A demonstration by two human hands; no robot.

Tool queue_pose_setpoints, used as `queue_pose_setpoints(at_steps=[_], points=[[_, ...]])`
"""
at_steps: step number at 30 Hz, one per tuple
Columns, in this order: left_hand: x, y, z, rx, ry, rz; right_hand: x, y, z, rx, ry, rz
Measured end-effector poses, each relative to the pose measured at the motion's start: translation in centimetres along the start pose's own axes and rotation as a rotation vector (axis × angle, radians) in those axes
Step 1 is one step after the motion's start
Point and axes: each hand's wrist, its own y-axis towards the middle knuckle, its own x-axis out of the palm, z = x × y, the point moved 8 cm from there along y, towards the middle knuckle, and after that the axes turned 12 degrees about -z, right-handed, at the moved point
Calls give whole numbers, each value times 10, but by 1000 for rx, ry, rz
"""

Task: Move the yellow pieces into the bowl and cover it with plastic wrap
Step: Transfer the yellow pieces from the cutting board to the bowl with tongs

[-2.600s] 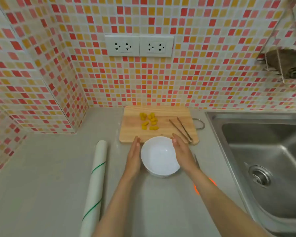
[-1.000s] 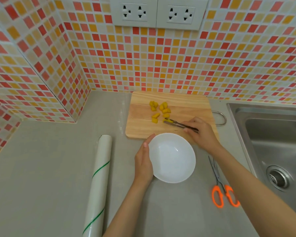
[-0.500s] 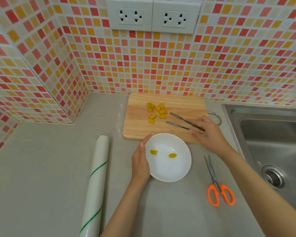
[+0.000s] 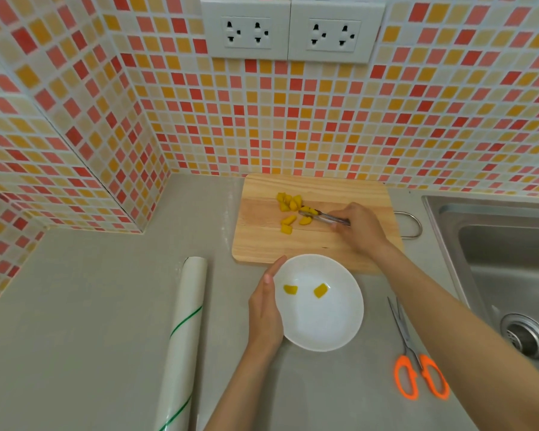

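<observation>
A white bowl [image 4: 321, 325] stands on the counter in front of a wooden cutting board [image 4: 262, 241]. Two yellow pieces [image 4: 320, 290] lie inside the bowl. Several more yellow pieces [image 4: 288, 203] sit on the board. My right hand [image 4: 360, 227] grips metal tongs [image 4: 322, 216], whose tips reach into the pile on the board. My left hand [image 4: 263, 312] rests with straight fingers against the bowl's left rim. A roll of plastic wrap [image 4: 182, 337] lies on the counter to the left of the bowl.
Orange-handled scissors [image 4: 417, 365] lie right of the bowl. A steel sink [image 4: 504, 259] fills the right side. Tiled walls with two sockets [image 4: 290, 31] close off the back and left. A metal loop handle [image 4: 413, 225] sticks out from the board's right edge.
Two yellow pieces came into the bowl between one second and half a second ago. Since then my right hand has moved the tongs back to the pile and their tips have narrowed.
</observation>
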Motion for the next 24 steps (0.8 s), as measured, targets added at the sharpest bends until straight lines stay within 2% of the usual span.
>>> queue_pose_setpoints(at_steps=[5, 11, 15, 19, 21, 24], points=[[0, 1, 0, 3, 12, -8, -1, -21, -3, -6, 90, 54], [-1, 1, -1, 16, 21, 4, -18, -89, -28, -115, 291, 137], [0, 1, 0, 22, 15, 3, -22, -135, -47, -196, 211, 53], [2, 0, 1, 30, 11, -7, -15, -152, -43, -135, 74, -122], [2, -1, 1, 33, 6, -9, -23, -152, -43, -152, 94, -124], [3, -1, 2, 35, 8, -6, -44, -141, -40, -134, 156, -30]])
